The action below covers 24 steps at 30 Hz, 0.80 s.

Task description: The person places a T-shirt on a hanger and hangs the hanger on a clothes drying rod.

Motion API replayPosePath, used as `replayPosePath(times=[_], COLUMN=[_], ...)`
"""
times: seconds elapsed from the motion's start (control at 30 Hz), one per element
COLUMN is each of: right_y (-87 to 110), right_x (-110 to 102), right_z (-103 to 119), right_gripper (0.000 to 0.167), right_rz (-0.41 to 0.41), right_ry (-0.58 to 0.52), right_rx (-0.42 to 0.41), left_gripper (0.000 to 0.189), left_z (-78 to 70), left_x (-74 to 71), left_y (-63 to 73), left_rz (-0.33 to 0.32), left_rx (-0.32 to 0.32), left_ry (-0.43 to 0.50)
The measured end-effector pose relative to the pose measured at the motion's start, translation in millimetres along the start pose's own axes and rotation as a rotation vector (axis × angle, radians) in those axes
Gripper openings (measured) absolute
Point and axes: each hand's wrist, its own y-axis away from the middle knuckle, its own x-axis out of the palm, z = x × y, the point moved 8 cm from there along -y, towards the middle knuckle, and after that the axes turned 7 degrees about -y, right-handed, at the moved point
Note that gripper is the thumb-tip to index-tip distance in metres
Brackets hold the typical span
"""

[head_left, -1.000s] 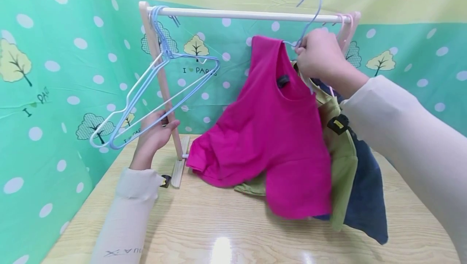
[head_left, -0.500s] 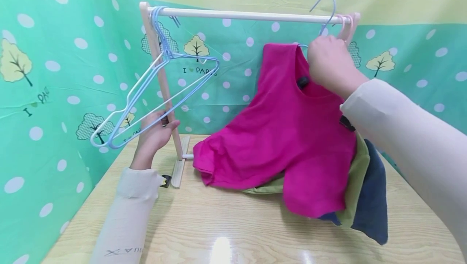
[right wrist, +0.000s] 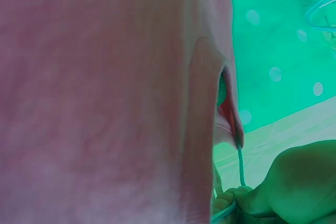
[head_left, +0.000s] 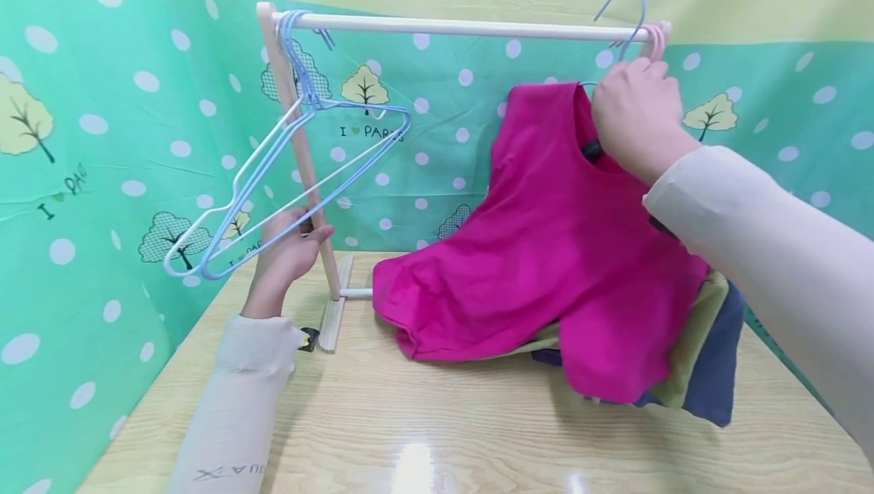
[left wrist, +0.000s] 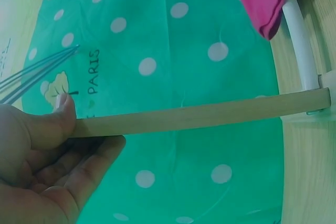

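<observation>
In the head view my right hand (head_left: 638,118) grips a light blue wire hanger (head_left: 644,8) just below its hook. On this hanger hangs a magenta T-shirt (head_left: 539,251), tilted, its left sleeve low. The hook stands at the rail (head_left: 451,26), overlapping its right end, beside pink hanger hooks (head_left: 657,42). My left hand (head_left: 290,251) holds the left wooden post (head_left: 303,152) of the clothes rack, thumb on one side and fingers on the other, as the left wrist view shows. In the right wrist view the shirt (right wrist: 105,103) fills most of the frame.
Blue and white wire hangers (head_left: 307,103) hang bare at the rail's left end. Behind the magenta shirt are an olive garment (head_left: 696,342) and a dark blue garment (head_left: 717,365). The rack's foot (head_left: 332,325) rests on a wooden table (head_left: 410,418), with a polka-dot cloth (head_left: 75,99) behind.
My right hand has carried the hanger with the magenta T-shirt rightward along the rail, toward the pink hooks. The shirt now covers more of the olive and blue garments. My left hand stays on the post.
</observation>
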Motion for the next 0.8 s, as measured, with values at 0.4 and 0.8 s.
replayPosePath(times=[0.4, 0.8], right_y=[-3.6, -5.0], right_x=[14.8, 24.9], right_z=[2.4, 6.5], right_gripper=[0.03, 0.037], right_rz=[0.125, 0.191], right_ry=[0.081, 0.093], right_rx=[0.031, 0.107], left_gripper=[0.026, 0.026], left_z=[0.0, -0.6], left_x=[-0.6, 0.0], left_y=[1.1, 1.9], left_rz=[0.01, 0.016], left_rx=[0.0, 0.001], left_ry=[-0.023, -0.014])
